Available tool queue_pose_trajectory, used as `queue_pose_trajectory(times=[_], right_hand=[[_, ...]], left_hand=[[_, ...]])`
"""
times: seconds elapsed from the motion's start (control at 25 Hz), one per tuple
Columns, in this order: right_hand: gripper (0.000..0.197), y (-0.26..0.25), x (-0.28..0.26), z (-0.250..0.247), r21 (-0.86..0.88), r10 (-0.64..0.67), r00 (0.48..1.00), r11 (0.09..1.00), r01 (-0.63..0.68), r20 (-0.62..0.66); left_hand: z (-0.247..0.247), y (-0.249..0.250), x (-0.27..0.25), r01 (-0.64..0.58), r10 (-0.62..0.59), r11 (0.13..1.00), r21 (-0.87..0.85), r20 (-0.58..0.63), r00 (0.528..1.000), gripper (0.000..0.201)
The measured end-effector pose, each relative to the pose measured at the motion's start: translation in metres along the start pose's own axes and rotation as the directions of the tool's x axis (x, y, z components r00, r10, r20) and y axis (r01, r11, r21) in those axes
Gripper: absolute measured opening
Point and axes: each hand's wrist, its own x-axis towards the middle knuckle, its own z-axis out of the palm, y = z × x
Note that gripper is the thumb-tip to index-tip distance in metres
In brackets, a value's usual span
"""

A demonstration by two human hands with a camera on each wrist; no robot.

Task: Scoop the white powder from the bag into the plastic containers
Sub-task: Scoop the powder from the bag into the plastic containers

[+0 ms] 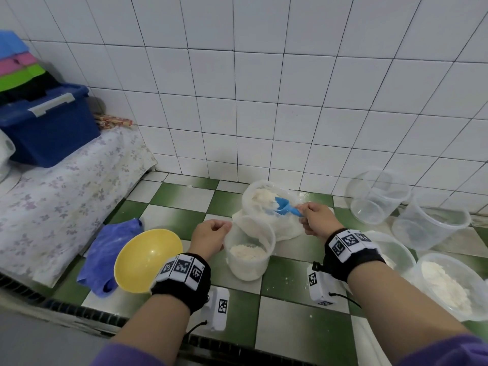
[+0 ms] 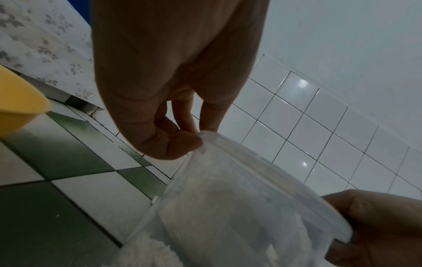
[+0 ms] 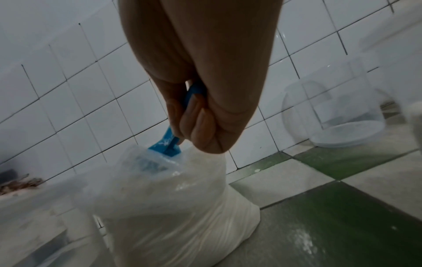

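Light blue plastic scoop (image 1: 286,207) is gripped at its handle by right hand (image 1: 318,219), dipped in soft clear powder bag (image 1: 272,207); thin, flexible clear plastic tub (image 1: 248,249) is pinched at its rim by left hand (image 1: 210,237).

The left hand (image 2: 173,75) reaches down from the top. Its thumb and fingers (image 2: 182,142) pinch the rim of a clear plastic tub (image 2: 228,207). White powder (image 2: 148,252) lies in the tub. The tub stands on a green and white tiled counter (image 2: 68,189). A yellow bowl (image 2: 20,108) pokes in at the left edge. White wall tiles (image 2: 319,135) are behind.
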Motion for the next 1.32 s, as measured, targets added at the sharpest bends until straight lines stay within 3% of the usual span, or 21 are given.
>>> queue_pose_trajectory(times=[0.24, 0.44, 0.56, 0.68, 0.76, 0.88, 1.08, 1.16, 1.32], right_hand=[[0.026, -0.014, -0.015, -0.022, 0.054, -0.035, 0.998, 0.998, 0.032, 0.052], [0.024, -0.029, -0.038, -0.034, 0.107, -0.055, 0.972, 0.994, 0.031, 0.228], [0.024, -0.030, -0.050, -0.031, 0.002, -0.048, 0.934, 0.999, 0.051, 0.353], [0.023, -0.026, -0.058, -0.022, -0.178, -0.037, 0.924, 0.977, 0.113, 0.379], [0.022, -0.027, -0.063, -0.013, -0.334, -0.074, 0.930, 0.920, 0.203, 0.361], [0.013, -0.028, -0.069, -0.001, -0.580, -0.212, 0.905, 0.708, 0.403, 0.370], [0.016, -0.022, -0.079, 0.011, -0.726, -0.322, 0.821, 0.386, 0.569, 0.472], [0.018, -0.018, -0.079, 0.011, -0.732, -0.352, 0.795, 0.325, 0.598, 0.494], [0.020, -0.015, -0.078, 0.008, -0.735, -0.355, 0.793, 0.316, 0.600, 0.495]], left_hand=[[-0.001, -0.001, -0.001, 0.054, -0.052, 0.998, -0.042, 0.038, 0.998, 0.012], [-0.001, 0.000, -0.002, 0.082, -0.078, 0.995, -0.064, 0.053, 0.996, 0.009], [0.000, 0.000, -0.004, 0.099, -0.094, 0.991, -0.089, 0.059, 0.994, 0.008], [0.001, 0.002, -0.008, 0.143, -0.133, 0.978, -0.152, 0.077, 0.988, 0.007], [0.003, 0.004, -0.010, 0.162, -0.149, 0.969, -0.188, 0.084, 0.985, 0.007], [0.003, 0.005, -0.012, 0.169, -0.153, 0.964, -0.206, 0.088, 0.984, 0.008], [0.001, 0.003, -0.012, 0.169, -0.150, 0.962, -0.216, 0.101, 0.984, 0.008], [0.001, 0.004, -0.013, 0.166, -0.147, 0.961, -0.220, 0.099, 0.984, 0.010], [0.001, 0.004, -0.013, 0.174, -0.156, 0.961, -0.216, 0.097, 0.983, 0.016]])
